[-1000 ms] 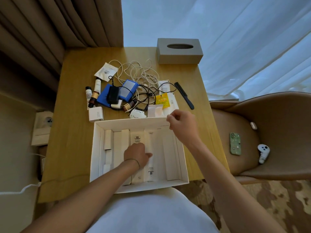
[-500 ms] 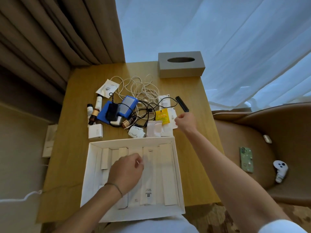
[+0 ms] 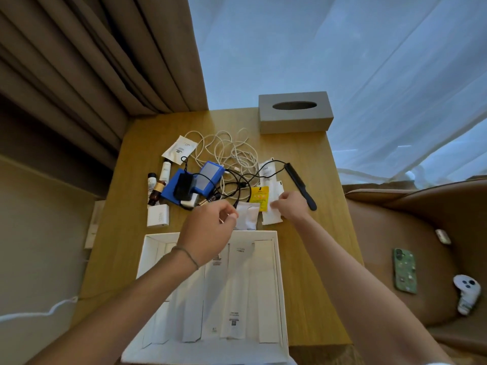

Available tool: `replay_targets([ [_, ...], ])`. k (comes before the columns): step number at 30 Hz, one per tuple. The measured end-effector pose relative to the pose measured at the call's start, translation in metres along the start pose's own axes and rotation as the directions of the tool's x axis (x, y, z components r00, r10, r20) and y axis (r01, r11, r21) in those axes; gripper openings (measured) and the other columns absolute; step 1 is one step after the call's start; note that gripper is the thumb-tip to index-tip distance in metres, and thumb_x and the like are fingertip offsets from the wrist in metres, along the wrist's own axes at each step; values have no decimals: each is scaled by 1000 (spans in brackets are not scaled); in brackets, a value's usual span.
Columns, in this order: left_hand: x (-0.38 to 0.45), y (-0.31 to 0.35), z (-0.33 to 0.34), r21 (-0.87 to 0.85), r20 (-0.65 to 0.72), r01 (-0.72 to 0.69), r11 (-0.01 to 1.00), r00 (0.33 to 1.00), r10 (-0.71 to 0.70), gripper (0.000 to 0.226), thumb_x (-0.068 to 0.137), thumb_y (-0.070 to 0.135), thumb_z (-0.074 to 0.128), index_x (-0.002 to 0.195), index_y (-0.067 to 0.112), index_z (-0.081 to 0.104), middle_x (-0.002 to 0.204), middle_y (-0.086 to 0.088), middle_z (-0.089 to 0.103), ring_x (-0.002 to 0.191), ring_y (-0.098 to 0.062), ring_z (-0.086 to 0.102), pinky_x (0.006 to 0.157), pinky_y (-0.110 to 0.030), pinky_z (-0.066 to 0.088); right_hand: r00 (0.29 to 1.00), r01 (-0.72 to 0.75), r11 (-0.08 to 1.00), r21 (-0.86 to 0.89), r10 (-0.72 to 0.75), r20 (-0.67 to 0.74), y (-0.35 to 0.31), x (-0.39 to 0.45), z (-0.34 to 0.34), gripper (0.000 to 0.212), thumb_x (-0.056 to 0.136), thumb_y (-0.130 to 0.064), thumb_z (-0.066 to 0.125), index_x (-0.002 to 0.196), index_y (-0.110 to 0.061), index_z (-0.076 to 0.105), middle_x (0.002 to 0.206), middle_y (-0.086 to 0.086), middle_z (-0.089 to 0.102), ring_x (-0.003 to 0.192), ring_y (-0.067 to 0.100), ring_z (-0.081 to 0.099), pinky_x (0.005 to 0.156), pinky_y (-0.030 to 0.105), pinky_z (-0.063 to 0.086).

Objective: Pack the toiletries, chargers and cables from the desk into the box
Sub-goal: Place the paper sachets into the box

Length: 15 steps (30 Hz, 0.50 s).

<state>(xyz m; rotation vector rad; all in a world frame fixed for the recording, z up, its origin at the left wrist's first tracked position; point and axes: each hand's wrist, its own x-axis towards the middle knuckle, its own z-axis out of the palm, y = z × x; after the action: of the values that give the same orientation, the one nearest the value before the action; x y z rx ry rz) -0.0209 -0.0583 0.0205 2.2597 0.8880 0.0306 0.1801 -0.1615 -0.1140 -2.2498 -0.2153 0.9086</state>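
left hand [image 3: 208,233] left box [image 3: 276,285] | right hand [image 3: 291,208] pinches sachet [image 3: 272,216] | labels unreadable

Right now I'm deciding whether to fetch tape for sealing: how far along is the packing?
Early. The white box holds several white packets. In hand: the right hand pinches a white sachet; the left hand reaches toward the pile, and I cannot tell whether it holds anything. Left on the desk: white cable, blue power bank, small bottles, white charger, black comb.
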Motion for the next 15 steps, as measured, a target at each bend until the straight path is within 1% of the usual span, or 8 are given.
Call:
replay_targets([
  [1, 9, 3, 3, 4, 16, -14, 1000, 1000, 14, 12, 95, 27, 58, 92, 30, 69, 78, 13, 67, 75, -3, 62, 63, -23, 51, 1000, 22, 999, 28, -22, -9, 0, -3, -6, 10, 85, -14, 71, 77, -7, 69, 72, 3, 58, 63, 16, 55, 60, 30, 44],
  [3, 26, 10, 12, 14, 70, -31, 999, 997, 30, 12, 95, 26, 58, 89, 28, 69, 76, 9, 67, 74, -7, 63, 63, -26, 52, 998, 57, 994, 96, -55, -22, 0, -11, -22, 18, 82, -11, 65, 67, -11, 54, 66, 3, 46, 62, 19, 44, 59, 31, 36],
  [4, 35, 13, 17, 29, 99, -37, 999, 994, 34, 12, 94, 27, 58, 89, 26, 69, 75, 8, 67, 73, -11, 63, 63, -27, 52, 998, 63, 988, 142, -60, -28, 1, -15, -31, 19, 80, -9, 64, 68, -12, 50, 68, 4, 43, 64, 20, 41, 59, 31, 33],
  [8, 69, 28, 46, 129, 224, -54, 990, 974, 24, 14, 93, 26, 56, 93, 23, 70, 80, 6, 65, 77, -18, 64, 68, -30, 53, 1000, 24, 949, 316, -21, -12, 11, -34, -69, 18, 79, 0, 69, 79, -11, 55, 85, 7, 59, 75, 21, 55, 64, 31, 43],
  [10, 83, 33, 62, 205, 283, -97, 974, 959, 36, 16, 94, 24, 54, 95, 23, 69, 89, 2, 69, 81, -19, 65, 73, -35, 56, 999, -38, 931, 364, 32, 23, 19, -43, -86, 25, 79, 3, 70, 95, -15, 62, 98, 4, 66, 83, 22, 64, 63, 32, 50],
  [11, 90, 35, 71, 249, 316, -139, 959, 947, 55, 17, 95, 22, 53, 98, 23, 69, 96, 0, 70, 85, -20, 64, 76, -36, 57, 997, -75, 923, 377, 59, 54, 23, -47, -93, 37, 79, 5, 70, 107, -19, 63, 105, 4, 67, 89, 26, 67, 67, 36, 54],
  [13, 103, 37, 89, 356, 403, -268, 895, 908, 112, 22, 96, 17, 50, 108, 23, 67, 110, -3, 68, 95, -21, 62, 82, -38, 55, 990, -127, 915, 384, 93, 106, 34, -53, -105, 60, 78, 7, 69, 127, -25, 58, 116, 6, 66, 103, 32, 66, 84, 47, 57],
  [15, 115, 38, 104, 467, 501, -438, 768, 847, 179, 30, 95, 11, 52, 121, 22, 61, 122, -6, 60, 107, -24, 58, 87, -38, 53, 986, -141, 902, 407, 92, 138, 43, -59, -112, 68, 77, 10, 69, 134, -25, 54, 121, 7, 66, 111, 33, 64, 95, 54, 54],
])
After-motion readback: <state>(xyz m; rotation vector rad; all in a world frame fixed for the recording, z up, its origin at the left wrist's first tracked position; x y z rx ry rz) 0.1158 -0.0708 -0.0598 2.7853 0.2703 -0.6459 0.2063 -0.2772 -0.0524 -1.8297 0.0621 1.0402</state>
